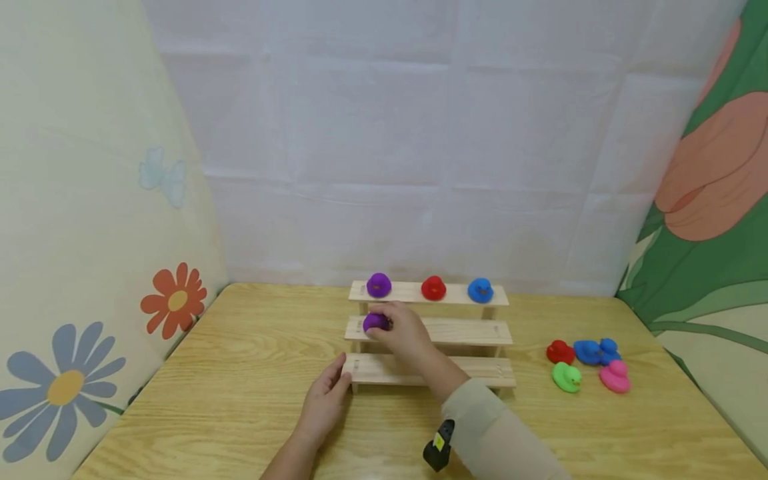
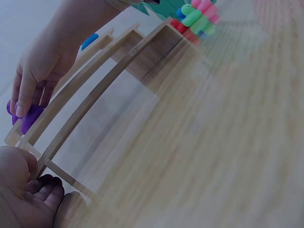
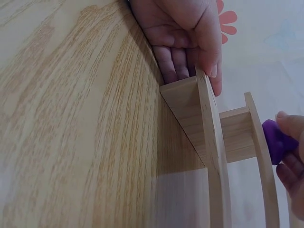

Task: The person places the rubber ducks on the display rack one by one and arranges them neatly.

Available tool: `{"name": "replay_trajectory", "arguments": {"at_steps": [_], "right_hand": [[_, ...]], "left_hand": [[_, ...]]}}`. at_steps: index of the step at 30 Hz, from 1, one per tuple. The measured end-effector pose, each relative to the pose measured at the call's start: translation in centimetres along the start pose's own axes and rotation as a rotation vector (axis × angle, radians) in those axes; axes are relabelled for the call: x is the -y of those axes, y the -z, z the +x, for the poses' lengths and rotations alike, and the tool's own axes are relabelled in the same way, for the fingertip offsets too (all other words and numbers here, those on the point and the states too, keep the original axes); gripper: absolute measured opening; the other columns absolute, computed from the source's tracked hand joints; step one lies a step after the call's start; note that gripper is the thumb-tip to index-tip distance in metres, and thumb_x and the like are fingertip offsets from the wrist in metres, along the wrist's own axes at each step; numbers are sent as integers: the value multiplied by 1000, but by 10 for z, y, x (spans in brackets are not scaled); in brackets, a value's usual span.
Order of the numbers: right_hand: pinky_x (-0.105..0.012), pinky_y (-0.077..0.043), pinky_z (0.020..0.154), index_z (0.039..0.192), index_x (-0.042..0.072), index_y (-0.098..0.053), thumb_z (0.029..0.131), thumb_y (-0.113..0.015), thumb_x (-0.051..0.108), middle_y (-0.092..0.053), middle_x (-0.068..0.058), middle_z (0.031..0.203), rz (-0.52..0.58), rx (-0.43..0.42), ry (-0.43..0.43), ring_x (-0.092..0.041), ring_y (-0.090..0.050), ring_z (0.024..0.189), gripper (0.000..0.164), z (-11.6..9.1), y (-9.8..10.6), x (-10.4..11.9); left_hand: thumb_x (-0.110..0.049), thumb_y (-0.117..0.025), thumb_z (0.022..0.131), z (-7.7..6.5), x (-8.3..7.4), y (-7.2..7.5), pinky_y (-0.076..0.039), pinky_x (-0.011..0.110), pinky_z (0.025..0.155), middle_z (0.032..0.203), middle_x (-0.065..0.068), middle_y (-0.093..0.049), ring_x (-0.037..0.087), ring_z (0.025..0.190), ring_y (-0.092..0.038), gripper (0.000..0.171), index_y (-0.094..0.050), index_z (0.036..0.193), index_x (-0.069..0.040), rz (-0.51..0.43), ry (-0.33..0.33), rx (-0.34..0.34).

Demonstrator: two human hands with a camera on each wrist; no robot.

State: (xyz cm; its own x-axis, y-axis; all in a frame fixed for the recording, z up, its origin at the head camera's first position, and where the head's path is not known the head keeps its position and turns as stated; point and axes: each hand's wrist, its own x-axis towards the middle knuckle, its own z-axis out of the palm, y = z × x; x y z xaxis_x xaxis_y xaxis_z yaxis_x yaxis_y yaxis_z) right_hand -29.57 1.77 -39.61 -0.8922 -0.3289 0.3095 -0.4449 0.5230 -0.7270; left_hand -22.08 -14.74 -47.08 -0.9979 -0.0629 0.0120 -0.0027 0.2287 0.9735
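Note:
My right hand (image 1: pixel 403 331) pinches a purple rubber duck (image 1: pixel 373 323) at the left end of the middle step of a three-step wooden display stand (image 1: pixel 462 331). In the right wrist view this duck (image 3: pixel 274 141) is right at the step's surface, between thumb and fingers. My left hand (image 1: pixel 324 402) grips the left end of the lowest step. The right wrist view shows the left thumb (image 3: pixel 209 57) at the plank's edge and the other fingers curled beside the support. Along the top step sit a purple duck (image 1: pixel 379 285), a red duck (image 1: pixel 433 288) and a blue duck (image 1: pixel 481 290).
Right of the stand, a loose group lies on the wooden table (image 1: pixel 240 373): a red duck (image 1: pixel 560 352), blue ducks (image 1: pixel 591 352), a green duck (image 1: pixel 567 377) and a pink duck (image 1: pixel 615 377). A white cloth (image 1: pixel 360 133) hangs behind, with printed cloths at both sides.

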Motion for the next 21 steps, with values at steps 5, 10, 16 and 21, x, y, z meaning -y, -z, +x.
{"name": "replay_trajectory", "arguments": {"at_steps": [5,10,16,21], "right_hand": [[-45,-49,107,128,7,-64,86,-75,16,-62,-15,128,5,0,-19,-32,-59,121,44,0,0,1],[-44,-50,106,132,9,-62,86,-76,17,-61,-14,131,4,2,-22,-31,-58,122,49,-1,0,0],[-44,-52,103,133,10,-61,86,-76,20,-62,-12,129,21,-5,-17,-29,-59,120,50,-3,4,0],[-46,-52,103,133,13,-61,91,-71,26,-62,-10,129,31,-8,-51,-31,-59,120,46,-7,12,2]], "left_hand": [[-14,-45,103,0,1,-1,-26,51,121,157,21,-31,37,147,-27,51,-32,149,4,8,10,1],[-14,-45,103,0,1,-1,-26,52,121,157,22,-30,38,147,-27,51,-32,149,5,11,10,3],[-13,-44,103,-1,0,-1,-25,52,121,157,23,-30,38,147,-27,51,-31,149,5,-1,10,9],[-14,-44,104,-1,-1,0,-26,52,121,156,24,-31,39,146,-28,51,-31,149,6,6,-3,6]]}}
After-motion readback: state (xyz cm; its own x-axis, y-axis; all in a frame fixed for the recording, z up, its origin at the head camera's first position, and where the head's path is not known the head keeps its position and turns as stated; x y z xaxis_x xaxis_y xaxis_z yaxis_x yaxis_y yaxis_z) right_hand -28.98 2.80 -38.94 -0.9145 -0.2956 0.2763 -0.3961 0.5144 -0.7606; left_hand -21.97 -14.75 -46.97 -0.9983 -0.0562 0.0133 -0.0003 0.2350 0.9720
